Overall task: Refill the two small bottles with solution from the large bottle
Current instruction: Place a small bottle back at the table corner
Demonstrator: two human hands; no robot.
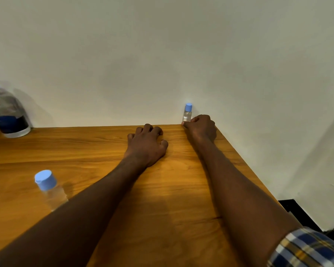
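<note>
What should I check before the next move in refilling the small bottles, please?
1. Right hand at the far small bottle: ok, fingers at its base; firm grip cannot tell.
2. Far small bottle upright by the wall: ok.
3. Caps on all three bottles: ok, none opened yet.
4. Left hand free: ok, resting curled on the table.
5. Near small bottle within reach: ok, beside the left forearm.
6. Large bottle holds solution: cannot tell the level.
</note>
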